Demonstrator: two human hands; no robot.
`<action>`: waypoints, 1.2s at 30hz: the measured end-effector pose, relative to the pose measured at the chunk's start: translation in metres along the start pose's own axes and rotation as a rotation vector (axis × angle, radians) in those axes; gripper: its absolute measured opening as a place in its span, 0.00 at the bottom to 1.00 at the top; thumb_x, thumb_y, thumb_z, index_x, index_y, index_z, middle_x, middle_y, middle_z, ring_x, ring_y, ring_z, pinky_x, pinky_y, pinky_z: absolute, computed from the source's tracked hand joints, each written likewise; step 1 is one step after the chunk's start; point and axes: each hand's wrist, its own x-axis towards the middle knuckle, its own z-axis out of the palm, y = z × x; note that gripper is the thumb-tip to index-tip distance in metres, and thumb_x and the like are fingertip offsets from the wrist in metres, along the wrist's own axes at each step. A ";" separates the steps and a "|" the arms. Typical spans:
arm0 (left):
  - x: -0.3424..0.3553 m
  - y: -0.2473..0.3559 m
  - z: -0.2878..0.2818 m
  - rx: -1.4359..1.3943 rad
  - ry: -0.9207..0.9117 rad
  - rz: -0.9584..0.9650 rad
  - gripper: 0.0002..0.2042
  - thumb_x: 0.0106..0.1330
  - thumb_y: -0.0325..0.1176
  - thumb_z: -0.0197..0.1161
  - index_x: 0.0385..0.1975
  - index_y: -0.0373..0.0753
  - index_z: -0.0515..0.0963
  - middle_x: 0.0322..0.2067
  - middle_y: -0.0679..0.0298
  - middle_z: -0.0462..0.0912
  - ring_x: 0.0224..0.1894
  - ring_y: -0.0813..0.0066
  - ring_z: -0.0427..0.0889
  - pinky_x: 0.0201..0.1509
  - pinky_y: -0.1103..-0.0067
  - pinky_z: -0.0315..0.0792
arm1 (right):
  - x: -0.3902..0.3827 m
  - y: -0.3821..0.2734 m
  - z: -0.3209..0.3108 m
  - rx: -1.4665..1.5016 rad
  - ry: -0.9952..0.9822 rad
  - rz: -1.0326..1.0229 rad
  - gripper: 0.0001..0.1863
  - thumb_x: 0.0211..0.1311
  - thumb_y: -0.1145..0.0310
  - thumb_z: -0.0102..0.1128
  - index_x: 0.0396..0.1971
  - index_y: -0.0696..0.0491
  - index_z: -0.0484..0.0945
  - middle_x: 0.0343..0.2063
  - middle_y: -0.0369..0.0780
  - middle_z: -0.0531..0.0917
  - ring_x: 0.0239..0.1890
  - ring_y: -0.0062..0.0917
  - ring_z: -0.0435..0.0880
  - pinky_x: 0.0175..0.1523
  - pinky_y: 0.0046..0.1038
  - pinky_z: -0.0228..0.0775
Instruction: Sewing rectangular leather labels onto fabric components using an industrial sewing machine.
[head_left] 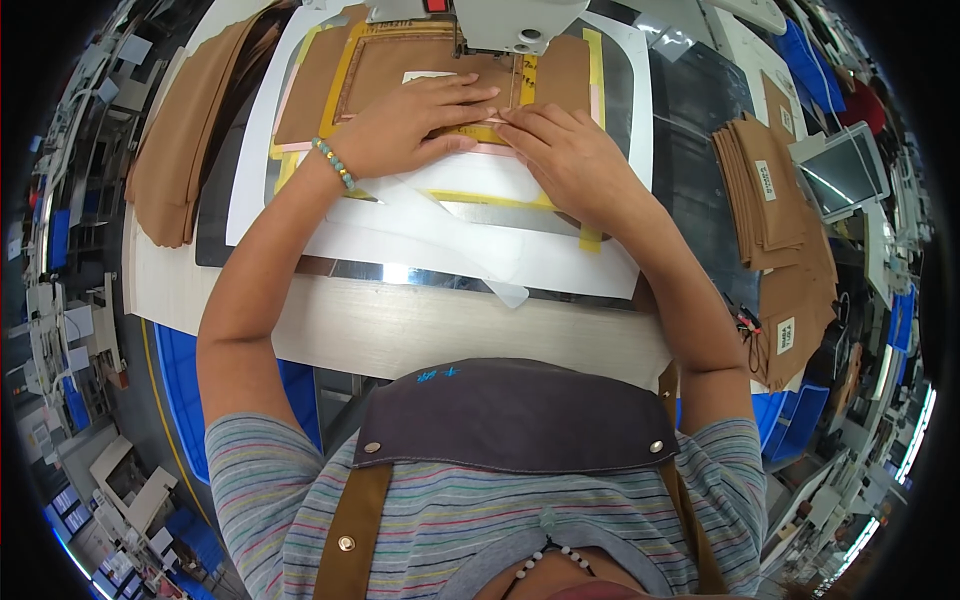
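My left hand lies palm down with outstretched fingers on a brown sheet in a yellow template frame, beside a small white label. My right hand is at the frame's lower right edge, its fingers bent and pressed together at a thin pink strip; what they hold, if anything, is hidden. The sewing machine head stands just beyond my fingers. A translucent white sheet lies below the frame, on the white board.
Stacked brown pieces lie at left and right, near a tilted screen. The table's front edge runs before me, with a blue bin below left and another below right.
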 end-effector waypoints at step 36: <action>-0.076 -0.081 -0.042 0.199 0.281 -0.402 0.21 0.82 0.42 0.56 0.70 0.45 0.76 0.72 0.58 0.73 0.73 0.58 0.71 0.78 0.68 0.65 | -0.016 -0.063 -0.007 0.156 -0.352 -0.315 0.32 0.78 0.41 0.49 0.74 0.42 0.70 0.79 0.35 0.65 0.82 0.33 0.58 0.84 0.57 0.41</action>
